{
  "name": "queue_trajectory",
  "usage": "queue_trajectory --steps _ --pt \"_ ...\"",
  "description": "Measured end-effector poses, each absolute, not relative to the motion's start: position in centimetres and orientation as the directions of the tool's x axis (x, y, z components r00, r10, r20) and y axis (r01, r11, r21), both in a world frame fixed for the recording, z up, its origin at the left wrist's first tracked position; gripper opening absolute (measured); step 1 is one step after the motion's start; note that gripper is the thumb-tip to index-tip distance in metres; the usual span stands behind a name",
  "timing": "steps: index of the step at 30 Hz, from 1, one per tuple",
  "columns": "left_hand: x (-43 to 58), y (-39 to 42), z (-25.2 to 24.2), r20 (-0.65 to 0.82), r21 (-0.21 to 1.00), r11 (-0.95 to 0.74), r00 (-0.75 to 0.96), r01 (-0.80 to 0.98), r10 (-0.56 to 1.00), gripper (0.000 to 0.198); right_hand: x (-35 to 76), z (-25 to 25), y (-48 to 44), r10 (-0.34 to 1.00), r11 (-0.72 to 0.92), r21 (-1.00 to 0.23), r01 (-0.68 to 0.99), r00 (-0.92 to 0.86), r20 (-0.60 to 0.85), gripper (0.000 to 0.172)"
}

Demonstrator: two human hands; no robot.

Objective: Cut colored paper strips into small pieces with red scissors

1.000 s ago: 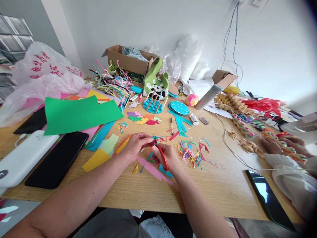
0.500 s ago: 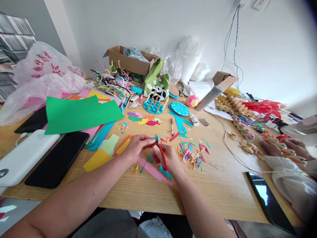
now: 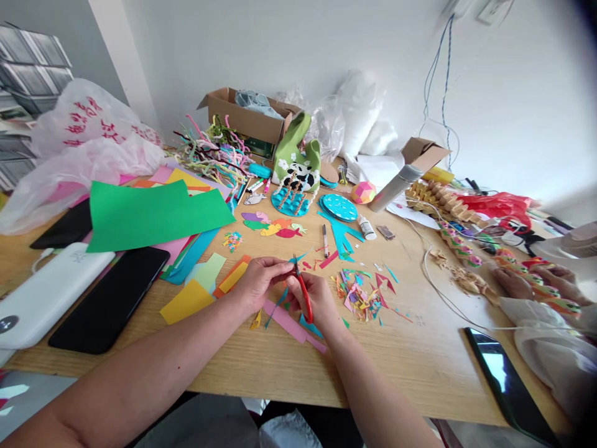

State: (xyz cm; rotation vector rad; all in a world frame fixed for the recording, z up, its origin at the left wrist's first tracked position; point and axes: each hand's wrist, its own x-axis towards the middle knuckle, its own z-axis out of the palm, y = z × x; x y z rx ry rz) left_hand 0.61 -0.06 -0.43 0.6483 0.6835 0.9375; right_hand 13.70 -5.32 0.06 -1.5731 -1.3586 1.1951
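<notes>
Red-handled scissors are gripped in my right hand, blades pointing up and away from me. My left hand is pinched closed right beside the blades; whatever sits between its fingertips is too small to make out. Beneath the hands lie a pink paper strip and bits of blue and yellow paper. To the right is a heap of colourful paper scraps. Beyond my hands, several cut-out paper fish rest near a small pile of tiny coloured bits.
Green paper covers other sheets at left, near a white power bank and a black phone. A pen, glue bottle and blue discs lie ahead. At right are another person's hands, a cable and a phone.
The view has shifted very slightly. Both hands stay in nearly the same place, with the scissors still held beside the left fingertips.
</notes>
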Motion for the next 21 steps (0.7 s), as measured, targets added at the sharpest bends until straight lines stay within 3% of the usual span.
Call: queue_trajectory --steps 21 --pt "0.6 -0.1 -0.41 -0.213 0.782 0.406 0.409 -0.474 0.887 0.013 13.78 0.0 -5.27 0.986 -0.165 -0.922 0.35 0.032 -0.164 0.052"
